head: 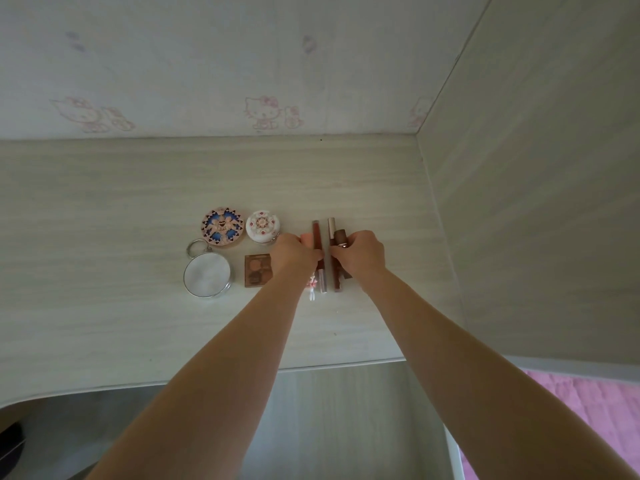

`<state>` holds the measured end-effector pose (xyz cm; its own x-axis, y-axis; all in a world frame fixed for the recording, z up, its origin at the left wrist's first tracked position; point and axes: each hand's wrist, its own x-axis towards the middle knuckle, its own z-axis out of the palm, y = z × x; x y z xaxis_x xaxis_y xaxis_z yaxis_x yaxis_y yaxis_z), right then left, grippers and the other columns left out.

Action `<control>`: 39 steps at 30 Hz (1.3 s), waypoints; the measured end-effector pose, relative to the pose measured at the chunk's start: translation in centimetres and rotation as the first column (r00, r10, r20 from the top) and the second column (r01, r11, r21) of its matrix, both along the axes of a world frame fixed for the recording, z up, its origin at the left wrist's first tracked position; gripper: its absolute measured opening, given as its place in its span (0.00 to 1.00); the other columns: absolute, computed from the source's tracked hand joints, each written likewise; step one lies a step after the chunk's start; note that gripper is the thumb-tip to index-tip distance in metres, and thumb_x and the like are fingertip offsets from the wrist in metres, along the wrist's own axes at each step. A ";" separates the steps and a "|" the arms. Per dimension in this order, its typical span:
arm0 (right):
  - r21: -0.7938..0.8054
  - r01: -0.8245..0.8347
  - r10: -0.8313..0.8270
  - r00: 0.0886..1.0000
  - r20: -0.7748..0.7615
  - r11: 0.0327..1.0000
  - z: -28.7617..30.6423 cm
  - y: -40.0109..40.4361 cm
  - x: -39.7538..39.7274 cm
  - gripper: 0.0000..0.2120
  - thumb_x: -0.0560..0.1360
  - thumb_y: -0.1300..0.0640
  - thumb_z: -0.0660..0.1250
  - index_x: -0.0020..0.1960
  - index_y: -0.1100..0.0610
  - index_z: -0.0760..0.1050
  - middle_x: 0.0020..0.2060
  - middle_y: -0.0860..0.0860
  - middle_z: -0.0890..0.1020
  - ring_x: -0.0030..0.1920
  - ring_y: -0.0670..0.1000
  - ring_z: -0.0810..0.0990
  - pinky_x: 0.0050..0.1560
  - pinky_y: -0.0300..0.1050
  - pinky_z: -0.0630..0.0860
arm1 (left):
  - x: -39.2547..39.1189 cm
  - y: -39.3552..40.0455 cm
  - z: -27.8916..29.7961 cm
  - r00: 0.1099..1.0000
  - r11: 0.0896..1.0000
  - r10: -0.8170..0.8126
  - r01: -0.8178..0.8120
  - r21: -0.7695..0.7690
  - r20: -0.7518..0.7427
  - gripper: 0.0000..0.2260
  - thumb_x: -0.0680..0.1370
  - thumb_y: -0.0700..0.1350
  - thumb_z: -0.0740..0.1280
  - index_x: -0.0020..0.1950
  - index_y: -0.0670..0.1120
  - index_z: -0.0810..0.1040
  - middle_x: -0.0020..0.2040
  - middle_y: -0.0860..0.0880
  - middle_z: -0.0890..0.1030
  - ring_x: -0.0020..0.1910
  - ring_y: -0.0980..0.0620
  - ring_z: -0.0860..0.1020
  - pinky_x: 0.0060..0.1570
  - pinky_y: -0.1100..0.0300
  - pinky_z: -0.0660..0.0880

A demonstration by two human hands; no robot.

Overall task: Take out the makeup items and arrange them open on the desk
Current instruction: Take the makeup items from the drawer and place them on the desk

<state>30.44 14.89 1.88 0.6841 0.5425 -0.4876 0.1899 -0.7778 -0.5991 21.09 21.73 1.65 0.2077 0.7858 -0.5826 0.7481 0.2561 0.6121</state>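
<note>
Makeup items lie on the pale wooden desk. A round patterned blue-and-pink compact and a white round compact sit at the back. In front of them are a silver round mirror case with a ring and a small brown eyeshadow palette. To the right, a dark red lip tube, a silver-capped tube and a brown tube lie side by side. My left hand pinches the red tube. My right hand pinches the silver-capped tube. A small pink item peeks out behind my left hand.
A wall with faint cat cartoon prints stands behind the desk, and a side panel closes it on the right. Pink fabric lies at the lower right. A dark object sits at the lower left below the desk edge.
</note>
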 end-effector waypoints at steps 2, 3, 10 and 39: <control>-0.007 -0.011 0.011 1.000 0.013 1.000 0.0 0.1 0.1 0.10 0.71 0.55 0.70 0.34 0.56 0.74 0.29 0.51 0.77 0.34 0.54 0.79 0.33 0.43 0.75 | -0.1 0.0 0.1 1.000 1.000 -0.004 0.004 -0.001 -0.001 0.10 0.69 0.42 0.75 0.41 0.42 0.75 0.35 0.47 0.76 0.37 0.47 0.76 0.34 0.58 0.71; -0.015 -0.015 0.016 1.000 0.020 1.000 0.0 0.1 0.1 0.10 0.71 0.55 0.70 0.33 0.56 0.73 0.28 0.50 0.76 0.33 0.53 0.77 0.30 0.41 0.71 | -0.1 0.1 0.1 1.000 1.000 -0.006 0.006 0.003 -0.003 0.09 0.69 0.41 0.74 0.41 0.42 0.75 0.34 0.48 0.75 0.36 0.48 0.76 0.32 0.59 0.70; -0.050 -0.039 0.041 0.998 0.052 0.998 0.1 -0.1 0.2 0.06 0.72 0.57 0.69 0.39 0.58 0.75 0.29 0.49 0.73 0.28 0.46 0.71 0.22 0.36 0.61 | -0.3 0.0 0.5 1.000 0.998 -0.022 0.022 0.053 -0.006 0.08 0.71 0.39 0.70 0.48 0.40 0.77 0.40 0.45 0.78 0.37 0.49 0.76 0.27 0.63 0.67; 0.007 -0.392 0.375 0.883 0.282 0.920 3.3 -6.0 -0.9 0.21 0.78 0.56 0.63 0.71 0.56 0.65 0.67 0.53 0.71 0.67 0.53 0.69 0.65 0.45 0.66 | -4.3 -3.2 4.0 0.958 0.912 -0.259 0.284 0.297 -0.123 0.14 0.75 0.39 0.66 0.61 0.44 0.75 0.54 0.47 0.80 0.52 0.47 0.78 0.48 0.52 0.77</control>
